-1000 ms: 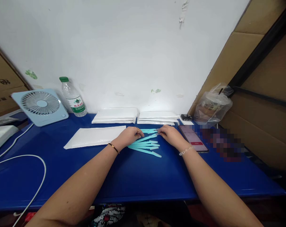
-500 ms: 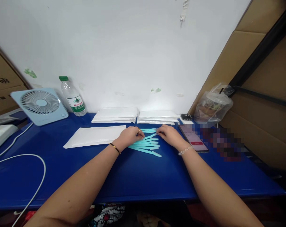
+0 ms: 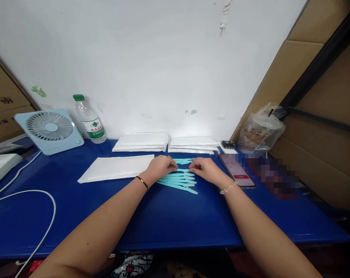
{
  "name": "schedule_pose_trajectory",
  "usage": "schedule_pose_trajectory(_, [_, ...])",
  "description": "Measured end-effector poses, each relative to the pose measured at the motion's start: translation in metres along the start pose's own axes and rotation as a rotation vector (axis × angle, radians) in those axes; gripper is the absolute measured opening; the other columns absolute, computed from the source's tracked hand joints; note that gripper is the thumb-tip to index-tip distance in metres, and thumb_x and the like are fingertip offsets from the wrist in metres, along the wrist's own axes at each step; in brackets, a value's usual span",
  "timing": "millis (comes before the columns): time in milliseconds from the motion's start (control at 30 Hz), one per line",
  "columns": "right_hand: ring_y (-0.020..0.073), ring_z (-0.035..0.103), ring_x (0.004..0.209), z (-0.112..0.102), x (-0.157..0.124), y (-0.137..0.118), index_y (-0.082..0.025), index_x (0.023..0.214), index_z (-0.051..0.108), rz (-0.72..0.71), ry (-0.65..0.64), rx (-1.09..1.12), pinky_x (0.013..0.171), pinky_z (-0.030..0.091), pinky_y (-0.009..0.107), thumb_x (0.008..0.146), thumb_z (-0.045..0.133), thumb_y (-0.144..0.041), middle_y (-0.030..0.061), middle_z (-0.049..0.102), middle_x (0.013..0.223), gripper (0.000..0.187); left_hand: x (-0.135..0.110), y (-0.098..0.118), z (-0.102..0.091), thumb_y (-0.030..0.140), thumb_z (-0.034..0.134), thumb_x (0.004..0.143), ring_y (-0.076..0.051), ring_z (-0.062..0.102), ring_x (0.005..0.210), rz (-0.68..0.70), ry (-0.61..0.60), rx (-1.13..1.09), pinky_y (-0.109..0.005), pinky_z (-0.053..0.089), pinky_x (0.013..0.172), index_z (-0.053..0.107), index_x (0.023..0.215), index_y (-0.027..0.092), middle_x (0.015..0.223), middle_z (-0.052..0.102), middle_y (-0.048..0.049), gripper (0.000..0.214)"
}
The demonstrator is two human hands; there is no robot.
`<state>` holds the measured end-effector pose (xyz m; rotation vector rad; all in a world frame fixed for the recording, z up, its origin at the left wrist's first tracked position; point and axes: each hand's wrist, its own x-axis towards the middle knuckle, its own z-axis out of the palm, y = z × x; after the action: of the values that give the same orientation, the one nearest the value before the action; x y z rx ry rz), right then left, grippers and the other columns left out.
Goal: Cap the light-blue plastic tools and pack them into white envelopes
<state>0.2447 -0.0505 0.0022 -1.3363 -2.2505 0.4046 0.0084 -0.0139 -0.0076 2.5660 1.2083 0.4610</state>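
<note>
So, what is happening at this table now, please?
The left hand and right hand are at one turquoise strip on a blue table; whether either grips it is hard to tell. Other turquoise strips lie on its far and near sides. A flat white packet lies by the left hand, and two packet stacks sit along the wall.

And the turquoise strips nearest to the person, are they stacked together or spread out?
Spread out: the turquoise strips fan across the blue table, their right-hand tips apart.
</note>
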Motion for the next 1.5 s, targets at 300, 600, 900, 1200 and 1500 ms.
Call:
schedule_pose_trajectory(300, [0.0173, 0.059, 0.075, -0.016, -0.002, 0.033, -0.018, 0.085, 0.068, 0.185, 0.130, -0.218, 0.069, 0.043, 0.027, 0.078, 0.060, -0.017, 0.0053, 0.065, 0.086, 0.011, -0.001, -0.005, -0.005, 0.031, 0.055, 0.084, -0.018, 0.060, 0.090, -0.086, 0.118, 0.160, -0.024, 0.045, 0.071, 0.067, 0.096, 0.023, 0.102, 0.064, -0.0027, 0.019])
schedule_pose_trajectory(600, [0.0157, 0.055, 0.069, 0.001, 0.003, 0.019, -0.017, 0.071, 0.061, 0.144, 0.115, -0.357, 0.063, 0.040, 0.026, 0.078, 0.055, -0.016, 0.0066, 0.059, 0.083, 0.009, 0.000, -0.006, -0.006, 0.029, 0.044, 0.090, -0.018, 0.061, 0.083, -0.111, 0.111, 0.182, -0.026, 0.044, 0.069, 0.064, 0.084, 0.019, 0.090, 0.066, -0.0051, 0.023])
schedule_pose_trajectory(900, [0.0149, 0.056, 0.064, -0.010, -0.001, 0.027, -0.019, 0.083, 0.064, 0.131, 0.204, 0.100, 0.059, 0.040, 0.025, 0.084, 0.051, -0.031, 0.0015, 0.066, 0.074, 0.017, -0.002, -0.008, -0.010, 0.027, 0.042, 0.090, -0.018, 0.059, 0.082, -0.082, 0.149, 0.092, -0.027, 0.043, 0.071, 0.063, 0.081, 0.019, 0.087, 0.065, -0.0040, 0.024])
schedule_pose_trajectory(1200, [0.0146, 0.059, 0.061, -0.010, 0.001, 0.018, -0.015, 0.088, 0.068, 0.307, 0.292, 0.626, 0.059, 0.046, 0.027, 0.071, 0.069, -0.045, 0.0045, 0.067, 0.071, 0.034, -0.001, -0.012, -0.010, 0.028, 0.043, 0.091, -0.021, 0.052, 0.085, -0.019, 0.211, 0.117, -0.031, 0.041, 0.078, 0.063, 0.079, 0.020, 0.081, 0.066, -0.0035, 0.024])
schedule_pose_trajectory(1500, [0.0118, 0.058, 0.056, -0.004, 0.003, 0.018, -0.014, 0.080, 0.066, 0.328, 0.286, 0.748, 0.052, 0.045, 0.023, 0.071, 0.069, -0.049, 0.0048, 0.067, 0.068, 0.037, -0.003, -0.007, -0.013, 0.028, 0.042, 0.091, -0.021, 0.053, 0.088, -0.036, 0.200, 0.088, -0.032, 0.042, 0.078, 0.063, 0.083, 0.020, 0.084, 0.066, -0.0037, 0.024])
